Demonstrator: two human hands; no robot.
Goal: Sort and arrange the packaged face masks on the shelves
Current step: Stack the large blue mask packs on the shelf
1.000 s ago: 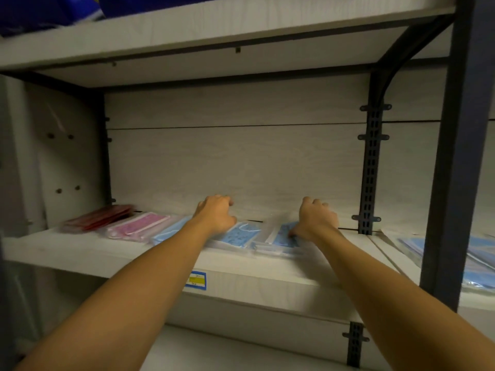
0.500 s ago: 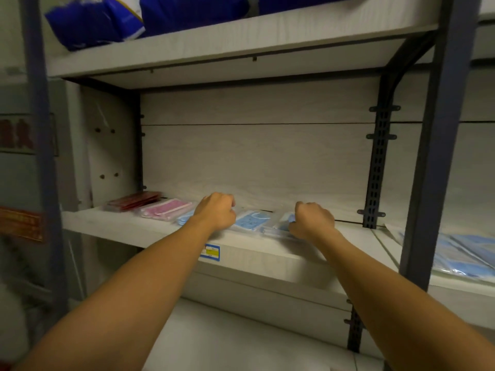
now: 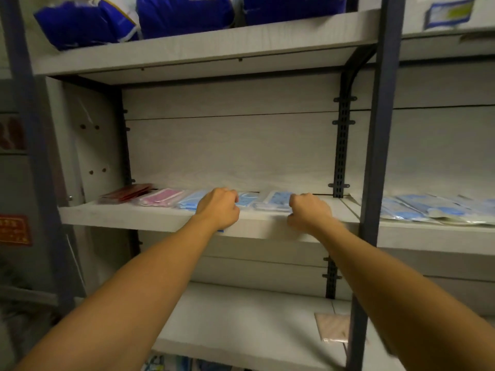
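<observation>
A row of packaged masks lies on the middle shelf (image 3: 128, 219): a red pack (image 3: 126, 192), a pink pack (image 3: 160, 198), a plain blue pack (image 3: 188, 203) and two patterned light-blue packs (image 3: 245, 202) (image 3: 278, 200). My left hand (image 3: 219, 207) sits at the shelf's front edge with fingers curled over the joint between the plain blue pack and the first patterned pack. My right hand (image 3: 308, 210) is curled at the right end of the second patterned pack, thumb by its front corner. The packs' parts under both hands are hidden.
A dark upright post (image 3: 375, 156) stands right of my right hand. Beyond it, more blue mask packs (image 3: 428, 210) lie on the neighbouring shelf. Blue bags (image 3: 182, 17) fill the shelf above. A beige pack (image 3: 333, 328) lies on the lower shelf.
Both hands have drawn back from deeper on the shelf to its front edge, and the fingers have curled tighter. The view has pulled back and widened.
</observation>
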